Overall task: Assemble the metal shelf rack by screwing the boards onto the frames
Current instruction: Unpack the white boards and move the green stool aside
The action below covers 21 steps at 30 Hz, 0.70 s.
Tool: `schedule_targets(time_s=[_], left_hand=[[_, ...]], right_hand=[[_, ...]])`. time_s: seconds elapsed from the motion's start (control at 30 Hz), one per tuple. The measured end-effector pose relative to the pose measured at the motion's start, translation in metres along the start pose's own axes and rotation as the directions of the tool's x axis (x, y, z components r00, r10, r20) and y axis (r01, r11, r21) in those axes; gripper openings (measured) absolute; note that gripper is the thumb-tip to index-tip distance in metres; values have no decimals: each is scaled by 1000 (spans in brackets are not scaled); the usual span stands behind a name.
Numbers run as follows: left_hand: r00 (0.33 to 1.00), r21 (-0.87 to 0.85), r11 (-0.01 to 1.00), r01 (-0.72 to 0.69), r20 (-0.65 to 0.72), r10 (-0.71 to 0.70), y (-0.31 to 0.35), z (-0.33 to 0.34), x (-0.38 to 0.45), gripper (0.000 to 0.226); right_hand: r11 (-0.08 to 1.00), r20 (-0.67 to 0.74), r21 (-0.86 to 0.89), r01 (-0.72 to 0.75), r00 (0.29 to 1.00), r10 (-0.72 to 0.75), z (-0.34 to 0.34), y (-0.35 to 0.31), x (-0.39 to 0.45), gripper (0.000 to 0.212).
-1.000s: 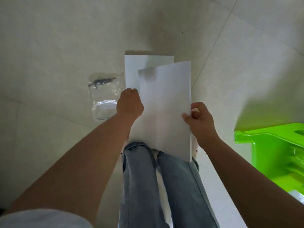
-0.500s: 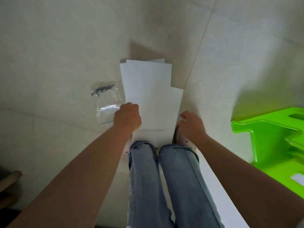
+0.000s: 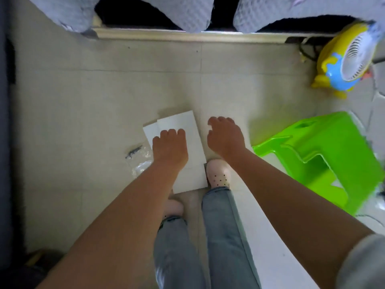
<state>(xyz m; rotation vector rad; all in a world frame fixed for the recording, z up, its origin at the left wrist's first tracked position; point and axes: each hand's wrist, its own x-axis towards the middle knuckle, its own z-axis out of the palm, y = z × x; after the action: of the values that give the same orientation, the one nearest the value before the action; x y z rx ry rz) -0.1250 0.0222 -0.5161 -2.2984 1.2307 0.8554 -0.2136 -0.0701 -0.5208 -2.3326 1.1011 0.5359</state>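
White boards (image 3: 183,130) lie stacked, slightly skewed, on the tiled floor (image 3: 83,101) just ahead of the person's feet; left hand (image 3: 169,146) hovers above them, fingers curled under, whether it touches or holds anything cannot be told; right hand (image 3: 226,135) hangs loose and empty beside the stack. Risk, as judged: the clear screw bag (image 3: 139,157) beside the boards could be kicked and scattered, and no frames are in view.

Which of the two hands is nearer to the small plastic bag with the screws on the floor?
Left. The left hand is over the white boards, just right of the screw bag. The right hand is beyond the boards' far edge, toward the green stool.
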Motion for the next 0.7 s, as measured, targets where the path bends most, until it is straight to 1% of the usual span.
schedule_targets(time_s=[0.07, 0.13, 0.23, 0.33, 0.53, 0.63, 0.7], left_hand=[[997, 75, 995, -73, -34, 76, 15, -16, -22, 39], [984, 161, 973, -168, -37, 176, 35, -29, -47, 43], [941, 258, 913, -316, -36, 336, 73, -42, -94, 45], [879, 361, 830, -424, -54, 473, 122, -53, -141, 45], [767, 523, 674, -522, -59, 639, 251, -58, -231, 39], [701, 570, 599, -563, -56, 711, 333, -55, -272, 36], [658, 592, 552, -587, -49, 752, 391, -46, -302, 35]], right_hand=[[998, -23, 7, -70, 997, 70, -9, 25, -35, 31], [985, -64, 59, -159, 985, 163, -15, 48, -79, 32], [916, -127, 274, -293, 933, 337, -24, 75, -152, 35], [842, -151, 387, -375, 875, 459, -33, 103, -222, 36], [762, -242, 466, -450, 763, 599, -51, 189, -353, 36], [726, -275, 494, -478, 706, 652, -55, 244, -422, 38], [688, -289, 511, -515, 650, 702, -54, 284, -471, 39]])
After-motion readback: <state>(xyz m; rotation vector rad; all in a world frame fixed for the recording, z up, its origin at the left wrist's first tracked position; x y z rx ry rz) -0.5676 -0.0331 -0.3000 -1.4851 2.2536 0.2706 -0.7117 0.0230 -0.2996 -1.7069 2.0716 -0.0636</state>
